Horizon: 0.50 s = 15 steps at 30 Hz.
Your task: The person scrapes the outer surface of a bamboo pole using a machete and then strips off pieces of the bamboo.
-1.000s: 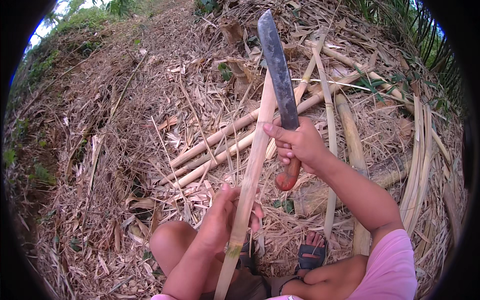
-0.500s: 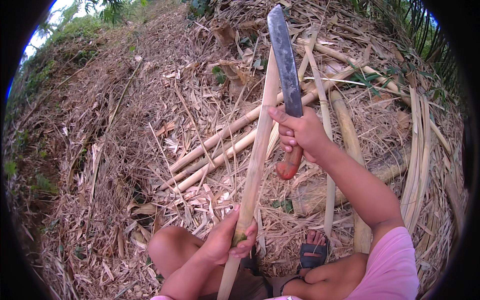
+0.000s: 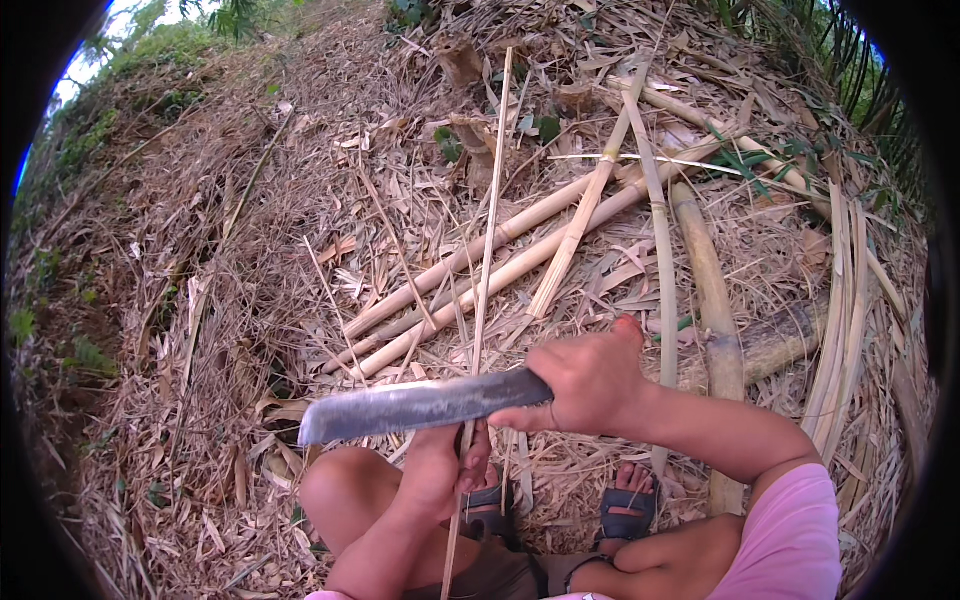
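Observation:
My right hand is closed around the handle of a machete, whose orange-red handle end pokes out beyond the fist. Its dark, broad blade points left, nearly level, and passes in front of a long bamboo strip just above my left hand. Whether blade and strip touch, I cannot tell. My left hand grips the strip near its lower end, fingers wrapped round it and partly hidden under the blade. Turned with its narrow edge up, the strip runs from between my legs to well ahead of me.
Several bamboo poles lie crossed on ground littered with dry leaves and shavings. A thick pole and a log are to the right, beside a bundle of split strips. Cut stumps stand ahead. My sandalled feet are close below.
The machete has swung from upright to nearly level, coming down and left toward my left hand. The bamboo strip has turned from its broad face to its narrow edge.

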Each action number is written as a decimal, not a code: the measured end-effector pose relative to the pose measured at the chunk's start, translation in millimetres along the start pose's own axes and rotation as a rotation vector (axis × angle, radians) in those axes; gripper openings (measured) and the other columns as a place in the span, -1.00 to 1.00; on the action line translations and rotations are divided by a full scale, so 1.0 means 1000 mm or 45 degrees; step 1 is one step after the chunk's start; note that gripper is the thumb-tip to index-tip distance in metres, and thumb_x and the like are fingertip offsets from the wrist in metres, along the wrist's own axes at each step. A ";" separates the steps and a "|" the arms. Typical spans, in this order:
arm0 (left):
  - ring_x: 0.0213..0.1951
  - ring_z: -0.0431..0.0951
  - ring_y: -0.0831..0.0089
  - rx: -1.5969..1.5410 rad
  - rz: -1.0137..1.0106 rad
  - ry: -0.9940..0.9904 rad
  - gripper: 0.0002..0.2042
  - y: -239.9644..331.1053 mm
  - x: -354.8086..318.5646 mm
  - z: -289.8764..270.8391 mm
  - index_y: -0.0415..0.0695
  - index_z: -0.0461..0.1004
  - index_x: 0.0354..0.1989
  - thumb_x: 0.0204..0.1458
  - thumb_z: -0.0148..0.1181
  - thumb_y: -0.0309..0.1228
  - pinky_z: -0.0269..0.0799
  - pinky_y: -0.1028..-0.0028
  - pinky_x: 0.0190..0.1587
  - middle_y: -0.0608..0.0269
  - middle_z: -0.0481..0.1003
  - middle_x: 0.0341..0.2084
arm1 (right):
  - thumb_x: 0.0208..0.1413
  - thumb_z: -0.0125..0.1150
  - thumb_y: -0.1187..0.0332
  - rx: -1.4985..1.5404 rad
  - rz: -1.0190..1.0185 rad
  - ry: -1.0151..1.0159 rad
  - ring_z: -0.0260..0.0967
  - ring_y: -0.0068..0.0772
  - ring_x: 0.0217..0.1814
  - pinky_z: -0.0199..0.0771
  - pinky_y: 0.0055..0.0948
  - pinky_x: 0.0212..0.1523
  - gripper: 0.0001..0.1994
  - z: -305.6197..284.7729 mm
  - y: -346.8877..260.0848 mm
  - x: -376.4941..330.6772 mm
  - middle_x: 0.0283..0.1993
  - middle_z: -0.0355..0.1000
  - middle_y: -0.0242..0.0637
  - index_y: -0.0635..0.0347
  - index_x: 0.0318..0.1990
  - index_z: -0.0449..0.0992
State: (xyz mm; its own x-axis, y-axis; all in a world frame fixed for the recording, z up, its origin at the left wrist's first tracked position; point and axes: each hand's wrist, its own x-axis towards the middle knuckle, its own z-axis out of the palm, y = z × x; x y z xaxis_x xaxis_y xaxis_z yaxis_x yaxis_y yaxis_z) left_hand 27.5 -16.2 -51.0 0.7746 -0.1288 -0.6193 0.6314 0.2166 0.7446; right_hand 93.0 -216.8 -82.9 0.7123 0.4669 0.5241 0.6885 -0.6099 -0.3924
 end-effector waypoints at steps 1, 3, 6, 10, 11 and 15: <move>-0.76 0.22 0.58 0.063 0.007 0.063 -0.68 -0.006 0.000 -0.001 -0.10 0.29 -0.28 0.34 -0.24 -0.11 0.21 0.56 -0.69 0.33 0.25 -0.71 | -0.02 0.10 -0.40 0.031 -0.060 0.013 0.40 -0.29 -0.74 0.41 -0.36 -0.69 -0.30 0.000 -0.003 0.002 -0.74 0.35 -0.27 0.17 -0.65 0.38; -0.72 0.22 0.57 0.219 0.024 0.163 -0.67 -0.012 -0.001 0.004 -0.11 0.31 -0.25 0.34 -0.25 -0.11 0.22 0.52 -0.65 0.34 0.26 -0.68 | -0.02 0.10 -0.40 0.051 -0.098 0.060 0.40 -0.28 -0.74 0.41 -0.35 -0.69 -0.30 0.007 -0.004 0.003 -0.75 0.34 -0.27 0.16 -0.66 0.38; -0.77 0.17 0.62 0.346 0.121 0.198 -0.64 -0.016 0.001 0.006 -0.09 0.29 -0.40 0.33 -0.24 -0.10 0.02 0.57 -0.73 0.40 0.19 -0.74 | -0.10 0.17 -0.41 0.061 -0.130 0.114 0.35 -0.31 -0.74 0.31 -0.34 -0.69 -0.31 0.019 0.002 0.001 -0.74 0.28 -0.31 0.13 -0.68 0.33; -0.73 0.19 0.61 0.921 0.513 0.300 -0.62 -0.030 0.005 0.000 -0.09 0.29 -0.41 0.32 -0.24 -0.09 0.03 0.55 -0.69 0.38 0.20 -0.74 | -0.15 0.21 -0.40 -0.023 -0.269 0.167 0.31 -0.32 -0.74 0.31 -0.36 -0.66 -0.33 0.015 0.009 0.008 -0.74 0.23 -0.35 0.10 -0.68 0.31; -0.73 0.19 0.61 0.652 0.365 0.316 -0.63 -0.026 0.001 0.007 -0.10 0.29 -0.41 0.32 -0.24 -0.09 0.03 0.55 -0.68 0.37 0.20 -0.74 | -0.16 0.21 -0.41 -0.025 -0.276 0.176 0.31 -0.32 -0.75 0.30 -0.36 -0.65 -0.33 0.015 0.013 0.009 -0.74 0.23 -0.35 0.10 -0.69 0.31; -0.73 0.16 0.59 0.932 0.655 0.354 -0.64 -0.031 0.005 0.006 -0.10 0.28 -0.41 0.33 -0.24 -0.12 0.01 0.55 -0.68 0.38 0.17 -0.75 | -0.18 0.21 -0.42 -0.057 -0.286 0.187 0.30 -0.32 -0.75 0.26 -0.35 -0.63 -0.32 0.016 0.027 0.010 -0.75 0.21 -0.36 0.08 -0.70 0.29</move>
State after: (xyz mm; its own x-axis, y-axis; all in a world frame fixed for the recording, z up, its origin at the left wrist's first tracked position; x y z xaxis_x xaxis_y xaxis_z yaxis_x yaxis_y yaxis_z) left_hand 12.3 -29.7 -75.3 0.9880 0.0699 -0.1374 0.1540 -0.4927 0.8565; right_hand 120.6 -218.4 -100.3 0.5124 0.4982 0.6995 0.8182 -0.5304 -0.2217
